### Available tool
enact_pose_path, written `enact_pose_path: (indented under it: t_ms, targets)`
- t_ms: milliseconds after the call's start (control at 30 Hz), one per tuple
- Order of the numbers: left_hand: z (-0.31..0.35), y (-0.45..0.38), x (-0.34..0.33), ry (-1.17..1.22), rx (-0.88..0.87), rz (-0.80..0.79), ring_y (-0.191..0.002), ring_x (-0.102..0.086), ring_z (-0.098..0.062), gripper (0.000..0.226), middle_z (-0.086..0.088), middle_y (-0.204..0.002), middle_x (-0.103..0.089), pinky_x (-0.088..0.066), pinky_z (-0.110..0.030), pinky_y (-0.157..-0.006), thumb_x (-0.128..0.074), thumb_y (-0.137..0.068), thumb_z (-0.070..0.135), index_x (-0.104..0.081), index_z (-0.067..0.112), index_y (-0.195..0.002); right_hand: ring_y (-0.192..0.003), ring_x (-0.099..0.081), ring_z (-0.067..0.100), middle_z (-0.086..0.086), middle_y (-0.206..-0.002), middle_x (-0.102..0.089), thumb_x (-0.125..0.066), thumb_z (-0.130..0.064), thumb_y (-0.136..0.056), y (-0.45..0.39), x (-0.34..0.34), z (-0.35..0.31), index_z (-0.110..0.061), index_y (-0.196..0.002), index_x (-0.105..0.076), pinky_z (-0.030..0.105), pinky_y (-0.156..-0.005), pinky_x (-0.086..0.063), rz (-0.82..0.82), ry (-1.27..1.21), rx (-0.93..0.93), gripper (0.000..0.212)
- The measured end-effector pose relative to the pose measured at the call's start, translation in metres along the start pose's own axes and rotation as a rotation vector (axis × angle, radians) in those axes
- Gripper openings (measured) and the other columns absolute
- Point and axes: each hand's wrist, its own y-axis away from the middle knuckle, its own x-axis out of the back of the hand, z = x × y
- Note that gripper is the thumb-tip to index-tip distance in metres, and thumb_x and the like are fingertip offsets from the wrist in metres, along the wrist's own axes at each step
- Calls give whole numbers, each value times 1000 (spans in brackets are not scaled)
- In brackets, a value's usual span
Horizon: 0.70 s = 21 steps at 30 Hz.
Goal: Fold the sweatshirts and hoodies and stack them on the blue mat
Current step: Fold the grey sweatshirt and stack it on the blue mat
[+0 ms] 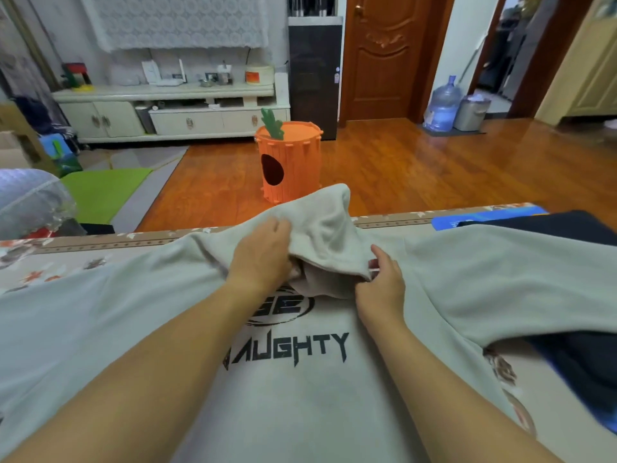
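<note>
A light grey hoodie (300, 389) with black "NAUGHTY" lettering lies front-up on the floral-covered bed, sleeves spread left and right. Its hood (324, 225) is lifted and bunched at the far edge. My left hand (263, 255) grips the hood's left side, fingers curled into the fabric. At the hood opening's right edge, my right hand (380, 279) pinches the rim. The blue mat (480, 217) lies at the far right of the bed, with dark folded clothing (547, 225) on it. The hoodie's right sleeve (500, 282) drapes over part of that dark clothing.
An orange carrot-shaped bin (288, 160) stands on the wooden floor just beyond the bed edge. More dark clothing (581, 365) lies at the right under the sleeve. A green mat (100, 192) and a netted cover (30, 202) are at the left.
</note>
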Motion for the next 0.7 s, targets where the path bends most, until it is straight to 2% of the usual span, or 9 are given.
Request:
enact_pose_path:
  t_ms: [67, 167, 267, 333, 400, 467, 600, 667, 700]
  targets:
    - [-16, 0, 12, 0, 24, 16, -87, -55, -32, 42, -8, -99, -51, -36, -37, -62, -74, -71, 30, -48, 13, -98, -93, -54, 17, -1, -104, -57, -52, 6, -74, 0, -2, 2, -20, -134, -56, 26, -79, -42, -39, 77, 32, 66]
    - [-31, 7, 32, -7, 113, 119, -66, -49, -34, 19, -7, -85, -40, -30, -40, -54, -57, -81, 4, -42, 13, -89, -93, -53, 18, -3, -105, -54, -52, 5, -75, 0, -4, 1, -21, -128, -57, 27, -75, -39, -85, 169, 70, 59]
    - [-30, 25, 55, -120, 70, 153, -49, -24, -19, 28, -2, -83, -33, -18, -34, -46, -62, -77, -4, -45, 13, -92, -90, -51, 19, -1, -111, -52, -50, 4, -77, 5, -3, -6, -23, -131, -51, 31, -73, -39, -126, 242, 67, 60]
    - [-29, 43, 76, -249, -2, 137, -44, -27, -19, 39, -6, -91, -40, -12, -31, -40, -72, -73, 0, -50, 13, -103, -90, -49, 20, 1, -118, -50, -49, -2, -81, 10, -1, -18, -26, -137, -45, 34, -76, -44, -198, 324, 83, 60]
    - [-31, 56, 100, -285, 41, 110, -51, -51, -26, 46, -9, -109, -43, -23, -34, -41, -69, -81, 7, -44, 18, -118, -97, -52, 25, 4, -124, -52, -44, -7, -86, 12, 7, -47, -28, -138, -42, 40, -84, -48, -229, 344, 116, 56]
    - [-35, 73, 123, -224, 118, 123, -66, -63, -33, 51, -12, -123, -40, -33, -38, -49, -63, -88, 11, -36, 23, -130, -104, -54, 31, 8, -123, -55, -43, -5, -86, 20, 19, -87, -28, -135, -47, 41, -84, -47, -154, 303, 228, 55]
    - [-35, 144, 135, -30, 208, 154, -79, -61, -41, 69, -14, -146, -28, -36, -41, -56, -57, -85, 5, -32, 26, -145, -84, -49, 28, 5, -107, -45, -46, 1, -83, 80, 60, -132, -25, -134, -53, 38, -71, -44, -61, 373, 497, 57]
    - [-36, 191, 124, 98, 231, 126, -85, -57, -39, 79, -9, -152, -21, -40, -40, -57, -58, -79, 4, -30, 30, -149, -80, -49, 27, 3, -104, -40, -50, -2, -83, 121, 77, -116, -23, -123, -56, 38, -67, -46, -100, 469, 537, 46]
    - [-35, 215, 116, 151, 224, 84, -96, -58, -39, 82, -6, -153, -17, -45, -42, -60, -60, -78, 7, -28, 32, -150, -80, -50, 29, 2, -103, -37, -54, -6, -81, 140, 84, -101, -22, -117, -55, 40, -65, -48, -157, 560, 532, 40]
